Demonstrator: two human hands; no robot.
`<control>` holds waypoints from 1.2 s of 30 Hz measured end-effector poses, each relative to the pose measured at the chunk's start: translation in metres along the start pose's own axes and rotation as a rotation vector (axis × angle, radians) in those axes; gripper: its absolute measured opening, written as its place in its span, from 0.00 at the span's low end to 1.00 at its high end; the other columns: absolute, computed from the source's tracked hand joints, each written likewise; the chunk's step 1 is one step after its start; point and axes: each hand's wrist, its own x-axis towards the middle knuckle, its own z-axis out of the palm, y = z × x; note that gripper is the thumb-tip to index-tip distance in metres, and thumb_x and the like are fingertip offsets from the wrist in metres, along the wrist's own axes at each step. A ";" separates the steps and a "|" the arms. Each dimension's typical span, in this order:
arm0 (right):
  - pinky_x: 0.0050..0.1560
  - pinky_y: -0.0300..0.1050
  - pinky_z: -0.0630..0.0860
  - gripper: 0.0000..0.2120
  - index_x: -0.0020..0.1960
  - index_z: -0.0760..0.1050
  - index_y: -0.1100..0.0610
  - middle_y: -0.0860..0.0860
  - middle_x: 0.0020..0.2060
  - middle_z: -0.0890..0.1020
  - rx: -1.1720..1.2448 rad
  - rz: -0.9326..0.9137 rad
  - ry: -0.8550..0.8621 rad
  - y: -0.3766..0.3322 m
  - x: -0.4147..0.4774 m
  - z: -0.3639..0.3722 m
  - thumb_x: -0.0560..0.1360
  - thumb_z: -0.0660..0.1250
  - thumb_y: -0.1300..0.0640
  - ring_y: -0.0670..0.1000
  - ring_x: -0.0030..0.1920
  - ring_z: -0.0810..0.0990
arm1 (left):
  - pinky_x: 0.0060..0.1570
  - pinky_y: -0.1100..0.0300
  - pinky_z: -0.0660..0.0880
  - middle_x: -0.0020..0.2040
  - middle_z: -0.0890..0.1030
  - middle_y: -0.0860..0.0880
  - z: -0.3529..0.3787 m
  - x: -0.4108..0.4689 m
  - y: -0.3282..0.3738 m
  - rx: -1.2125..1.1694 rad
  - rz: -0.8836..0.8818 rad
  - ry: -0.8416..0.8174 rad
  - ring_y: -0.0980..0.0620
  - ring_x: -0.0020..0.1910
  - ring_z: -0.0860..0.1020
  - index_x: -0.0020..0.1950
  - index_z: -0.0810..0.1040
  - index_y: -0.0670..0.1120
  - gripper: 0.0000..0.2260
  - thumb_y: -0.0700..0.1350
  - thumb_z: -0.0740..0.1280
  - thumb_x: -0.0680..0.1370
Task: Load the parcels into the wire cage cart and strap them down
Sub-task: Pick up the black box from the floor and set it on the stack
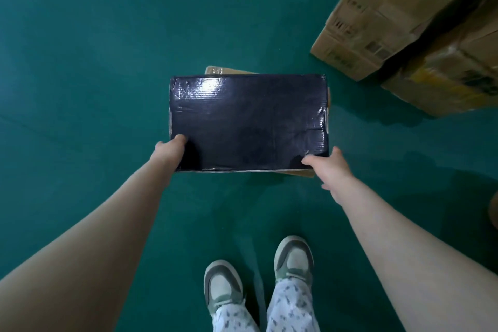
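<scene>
A glossy black parcel (249, 122), wrapped in dark tape, is in the middle of the view above the green floor. My left hand (169, 152) grips its near left corner, thumb on top. My right hand (330, 170) grips its near right corner, thumb on the top face and fingers under the edge. A flat brown cardboard piece (223, 71) shows from under the parcel at its far edge and near right corner. No wire cage cart or strap is in view.
Stacked brown cardboard boxes (382, 24) stand at the upper right, with another box (442, 81) in front of them. My two shoes (258, 275) are at the bottom centre. Green floor (80, 62) spreads to the left and far side.
</scene>
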 end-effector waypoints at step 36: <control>0.47 0.59 0.73 0.18 0.57 0.63 0.57 0.54 0.53 0.71 0.783 -0.176 0.068 -0.133 -0.357 -0.245 0.74 0.70 0.58 0.57 0.50 0.73 | 0.47 0.46 0.79 0.46 0.79 0.44 -0.190 -0.357 0.138 -0.487 0.266 -0.288 0.43 0.43 0.80 0.46 0.74 0.48 0.10 0.51 0.70 0.71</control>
